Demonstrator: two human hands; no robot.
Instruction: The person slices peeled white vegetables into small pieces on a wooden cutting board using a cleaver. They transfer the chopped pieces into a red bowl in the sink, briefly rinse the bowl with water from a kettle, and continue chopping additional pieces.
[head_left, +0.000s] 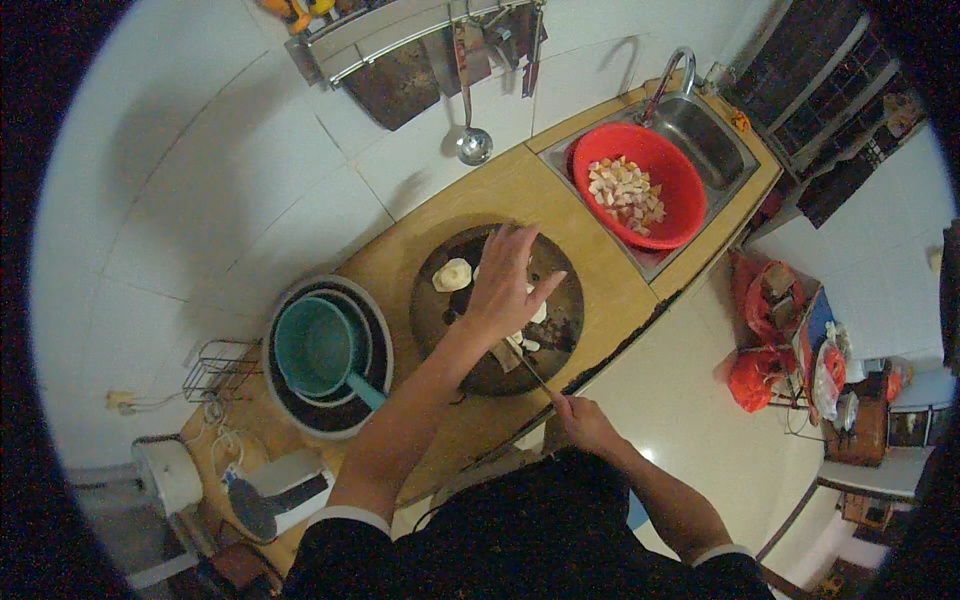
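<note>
A round dark chopping board (495, 379) lies on the yellow counter before me. My left hand (510, 285) is over the middle of the board, fingers spread and pointing away; its palm side is hidden, and I see nothing gripped in it. My right hand (589, 424) is closed round the handle of a kitchen knife (512, 355), whose blade lies over the near part of the board beside small pale cut pieces (530, 345). A peeled pale vegetable piece (451, 275) rests on the board's left side. More pale slices show partly behind my left hand.
A red plastic basin (679, 202) with pale cubes sits over the steel sink (705, 142), at the right. Nested basins (386, 360) with a green dipper (315, 345) stand at the left. A ladle (474, 146) hangs from the wall rack. Red bags (754, 379) are at the far right.
</note>
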